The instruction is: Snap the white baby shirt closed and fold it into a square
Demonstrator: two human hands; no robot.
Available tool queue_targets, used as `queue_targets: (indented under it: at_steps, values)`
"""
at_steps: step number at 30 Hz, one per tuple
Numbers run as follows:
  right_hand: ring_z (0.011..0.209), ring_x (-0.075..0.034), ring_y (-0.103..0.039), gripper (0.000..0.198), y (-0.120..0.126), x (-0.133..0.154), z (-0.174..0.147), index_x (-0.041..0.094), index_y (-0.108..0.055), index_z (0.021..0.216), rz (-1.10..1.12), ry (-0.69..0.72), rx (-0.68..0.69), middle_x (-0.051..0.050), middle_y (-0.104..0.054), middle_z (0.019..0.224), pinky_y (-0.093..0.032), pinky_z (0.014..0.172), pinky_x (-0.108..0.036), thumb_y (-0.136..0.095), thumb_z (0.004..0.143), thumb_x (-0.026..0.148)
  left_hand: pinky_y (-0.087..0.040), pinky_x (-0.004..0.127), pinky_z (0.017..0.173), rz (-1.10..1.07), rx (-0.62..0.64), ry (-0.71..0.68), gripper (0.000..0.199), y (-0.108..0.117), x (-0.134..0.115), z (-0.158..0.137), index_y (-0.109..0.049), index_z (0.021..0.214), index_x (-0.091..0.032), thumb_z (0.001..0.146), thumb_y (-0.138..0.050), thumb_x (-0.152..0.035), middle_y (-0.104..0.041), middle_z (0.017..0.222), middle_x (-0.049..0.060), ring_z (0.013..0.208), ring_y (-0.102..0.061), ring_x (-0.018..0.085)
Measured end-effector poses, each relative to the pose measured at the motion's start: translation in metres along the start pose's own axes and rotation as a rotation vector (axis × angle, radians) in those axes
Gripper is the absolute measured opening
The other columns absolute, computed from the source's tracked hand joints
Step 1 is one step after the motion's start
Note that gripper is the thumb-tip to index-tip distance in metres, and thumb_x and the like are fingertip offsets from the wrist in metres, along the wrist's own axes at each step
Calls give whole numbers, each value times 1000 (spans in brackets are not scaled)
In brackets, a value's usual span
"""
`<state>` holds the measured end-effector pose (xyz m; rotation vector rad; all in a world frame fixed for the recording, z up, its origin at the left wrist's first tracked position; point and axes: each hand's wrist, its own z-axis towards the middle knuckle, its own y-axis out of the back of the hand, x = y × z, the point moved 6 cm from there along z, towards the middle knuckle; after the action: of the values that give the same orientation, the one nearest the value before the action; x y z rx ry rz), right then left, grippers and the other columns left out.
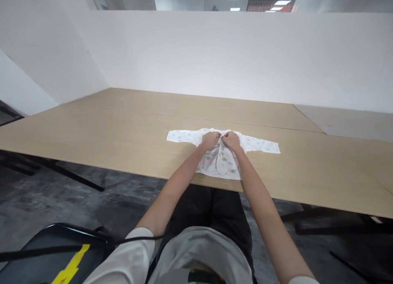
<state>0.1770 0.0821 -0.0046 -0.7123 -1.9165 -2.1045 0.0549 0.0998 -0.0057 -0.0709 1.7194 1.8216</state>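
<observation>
A small white baby shirt with a little printed pattern lies spread on the table, its two long sleeves stretched out to either side. My left hand and my right hand meet at the middle of its front, just below the neckline. The fingers of both hands are pinched on the shirt's front edges, and the cloth between them is slightly raised. Whatever small fastening may be under the fingertips is hidden. Below the hands, one front panel with a rounded corner overlaps the other.
The wooden table runs up to a white partition at the back. A grey panel adjoins it at the right. A black chair with yellow tape stands at lower left, and a black cable crosses near my left arm.
</observation>
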Motion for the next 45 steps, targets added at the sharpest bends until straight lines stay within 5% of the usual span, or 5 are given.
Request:
queue_targets:
  at_steps: [13,22,29,40,45]
  values:
    - [39,-8,-35,12,9,-7,-9,13,-63,74,531,-28,141,6,-42,41,-28,41,-19,-54,67,18,-46,24,82,-356,-103,-34,17,5,-1,0,-66,90,-14,83,-52,-20,-69,92,5,86,-61,14]
    - [43,-5,-43,7,13,2,-16,12,-62,69,664,25,211,-1,-63,65,-32,39,-18,-55,69,11,-48,19,61,-631,-49,65,23,1,5,-2,-67,95,-11,83,-49,-20,-69,83,5,62,-60,9]
    - [39,-6,-42,5,0,-3,-7,15,-58,72,640,-12,112,3,-54,52,-33,37,-17,-63,72,14,-48,23,78,-492,-112,-64,22,4,3,3,-72,86,-14,81,-55,-27,-71,84,4,78,-63,14]
    - [39,-6,-42,8,-8,-9,-3,14,-55,61,780,-113,138,1,-52,50,-33,38,-18,-57,69,14,-47,26,81,-262,-137,-2,23,9,1,-3,-69,94,-19,86,-49,-26,-70,99,4,88,-62,16]
    - [40,-7,-44,3,1,-11,-3,14,-56,68,533,-83,92,2,-53,49,-35,42,-18,-55,71,13,-45,27,85,-69,-61,18,27,12,2,-8,-69,92,-21,80,-47,-12,-69,103,4,96,-60,17]
